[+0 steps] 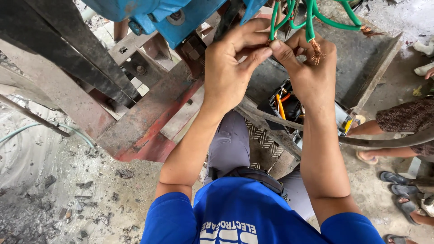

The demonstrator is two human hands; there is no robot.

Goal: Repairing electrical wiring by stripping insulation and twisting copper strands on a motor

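Both hands are raised at twelve o'clock of the view, close under a blue motor housing, and meet on a bundle of green insulated wires that hangs down from above. The left hand has its grip pressed together, thumb against forefinger, on one green wire just where the insulation ends, apparently to steady it. The right hand has its grip closed on the neighbouring wire, with a twisted bare copper end jutting out at one o'clock past its knuckles, kept clear of the fingers. Below the wrists, at about four o'clock, an open tool case with an orange-handled tool sits within easy reach. At three o'clock another person's sandalled feet stand on the concrete floor.
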